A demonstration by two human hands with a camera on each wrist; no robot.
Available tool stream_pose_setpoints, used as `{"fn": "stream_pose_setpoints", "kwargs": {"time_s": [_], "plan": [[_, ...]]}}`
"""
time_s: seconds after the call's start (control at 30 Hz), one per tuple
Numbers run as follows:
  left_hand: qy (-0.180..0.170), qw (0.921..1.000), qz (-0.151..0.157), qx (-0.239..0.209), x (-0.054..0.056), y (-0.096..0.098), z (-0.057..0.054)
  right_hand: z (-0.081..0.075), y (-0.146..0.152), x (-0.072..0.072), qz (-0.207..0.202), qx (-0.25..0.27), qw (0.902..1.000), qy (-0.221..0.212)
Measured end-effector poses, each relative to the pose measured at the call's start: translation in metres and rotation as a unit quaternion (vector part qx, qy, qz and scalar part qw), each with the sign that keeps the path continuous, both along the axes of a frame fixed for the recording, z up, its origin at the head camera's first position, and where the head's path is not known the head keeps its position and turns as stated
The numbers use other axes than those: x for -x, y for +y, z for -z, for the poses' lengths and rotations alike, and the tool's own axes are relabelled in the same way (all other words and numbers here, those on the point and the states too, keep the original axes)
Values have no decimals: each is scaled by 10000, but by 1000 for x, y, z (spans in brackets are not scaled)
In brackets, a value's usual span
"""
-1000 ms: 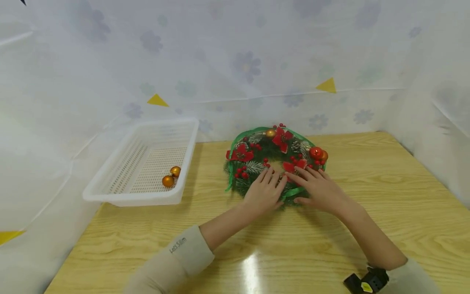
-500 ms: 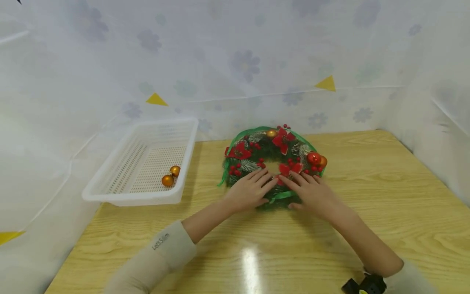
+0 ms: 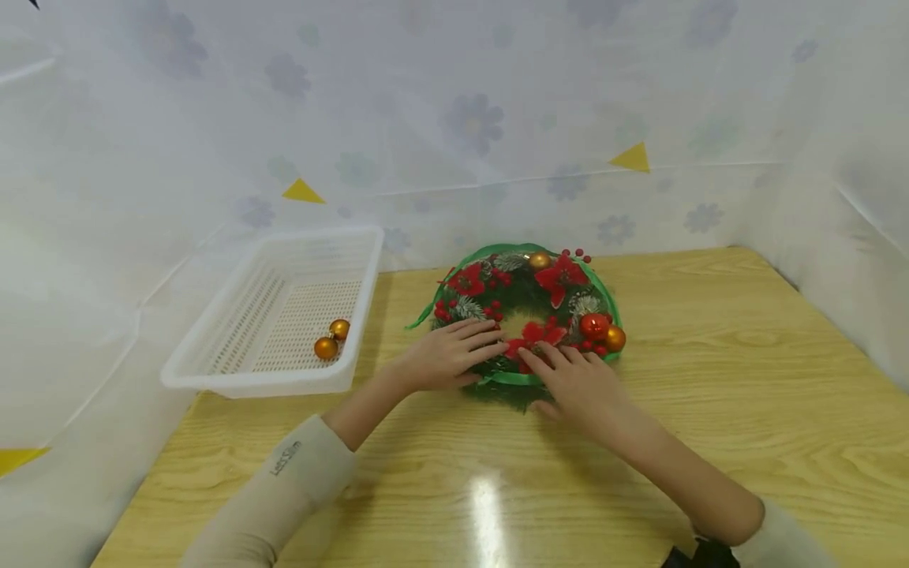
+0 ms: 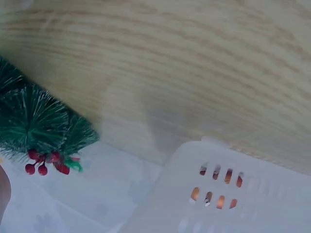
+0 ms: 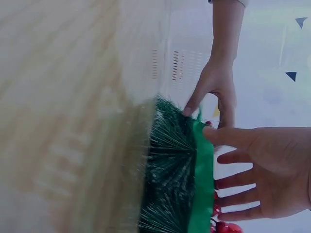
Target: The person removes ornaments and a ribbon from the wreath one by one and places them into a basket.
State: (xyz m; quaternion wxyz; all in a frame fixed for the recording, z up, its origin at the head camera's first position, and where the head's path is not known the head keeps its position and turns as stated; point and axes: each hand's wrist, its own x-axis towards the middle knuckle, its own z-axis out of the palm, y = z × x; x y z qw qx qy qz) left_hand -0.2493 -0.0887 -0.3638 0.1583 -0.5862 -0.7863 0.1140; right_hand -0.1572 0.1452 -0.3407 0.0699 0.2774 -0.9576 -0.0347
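A green Christmas wreath (image 3: pixel 524 293) lies on the table, dressed with red poinsettias, berries, shiny balls and a green ribbon (image 3: pixel 514 379). My left hand (image 3: pixel 442 356) rests on its front left part with straight fingers. Beside the front poinsettia (image 3: pixel 536 335), my right hand (image 3: pixel 584 396) lies on the front right part, fingers spread. In the right wrist view, the right hand's thumb (image 5: pixel 228 136) touches the ribbon and the fingers reach over the top. The left wrist view catches only the wreath's edge (image 4: pixel 36 119) and a bit of the hand.
A white plastic basket (image 3: pixel 284 386) stands on the left, holding two gold balls (image 3: pixel 327 348). Wood-grain table (image 3: pixel 710 347) surface extends around the wreath. Behind it hangs a pale flowered sheet (image 3: pixel 426 102) with yellow triangles.
The wreath has turned clockwise: its red ball came nearer the front and the front poinsettia slid left. My left hand moved left with it; the right hand shifted slightly left and toward me.
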Motion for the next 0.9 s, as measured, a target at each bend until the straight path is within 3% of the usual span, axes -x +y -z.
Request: {"fn": "stream_pose_setpoints", "kwargs": {"time_s": [0.17,0.27,0.33,0.47,0.6,0.73,0.9], "plan": [[-108,9996,-240,109,-8,4,-10,-30,17,12,-244,1107,9933,208],[27,9986,-526,-66,-15,14,-17,-48,38,34,-243,1598,9867,182],[127,9970,-721,-252,-21,24,-19,-51,53,54,-289,1795,9832,132],[364,9929,-1073,-363,-34,52,-15,-39,81,97,-763,1920,9784,27],[313,9887,-1468,-26,-46,77,-4,-21,99,126,-1220,1987,9704,-626],[421,9818,-1811,380,-52,91,5,-8,108,137,-1183,2236,9581,-1342],[891,9799,-1745,381,-51,92,11,1,112,140,-1343,2457,9510,-1313]]}}
